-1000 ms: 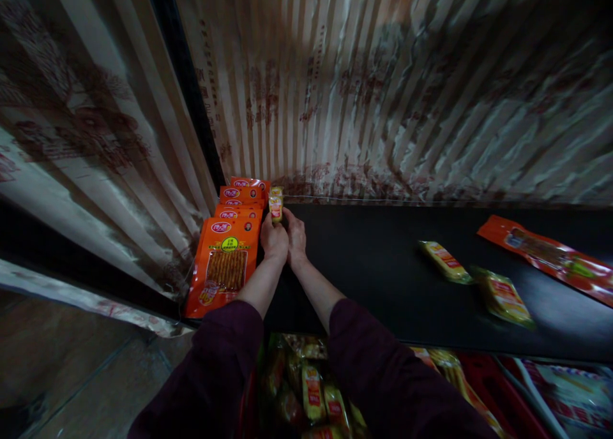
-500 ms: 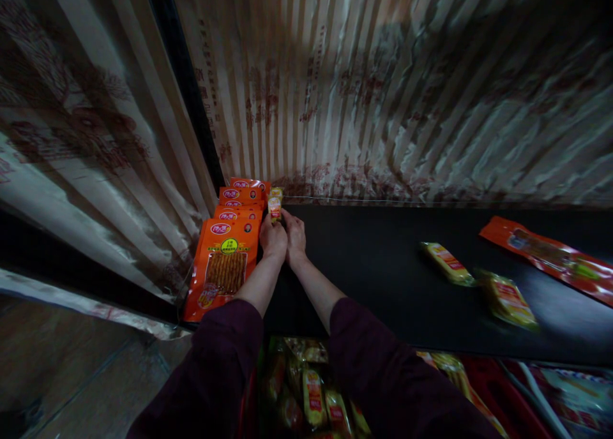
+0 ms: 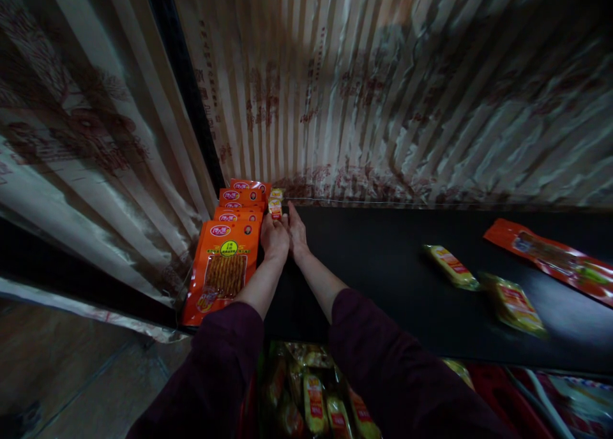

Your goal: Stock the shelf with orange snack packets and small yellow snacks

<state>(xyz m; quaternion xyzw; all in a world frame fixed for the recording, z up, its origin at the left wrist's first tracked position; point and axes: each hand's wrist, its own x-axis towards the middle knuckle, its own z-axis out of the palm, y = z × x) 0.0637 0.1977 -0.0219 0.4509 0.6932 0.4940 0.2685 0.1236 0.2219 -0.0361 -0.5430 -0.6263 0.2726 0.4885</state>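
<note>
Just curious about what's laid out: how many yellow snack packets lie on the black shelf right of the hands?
2. One yellow packet lies left; the other yellow packet is nearer the front edge of the black shelf. The right sleeve might hide more.

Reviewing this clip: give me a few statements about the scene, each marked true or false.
1. The left hand and right hand are side by side at a small pack. True.
2. The orange packs stand right of both hands. False: the orange packs stand to their left.
3. Two loose packs lie on the black shelf. True.
4. The right hand holds the long red pack. False: it lies on the shelf, untouched.
</note>
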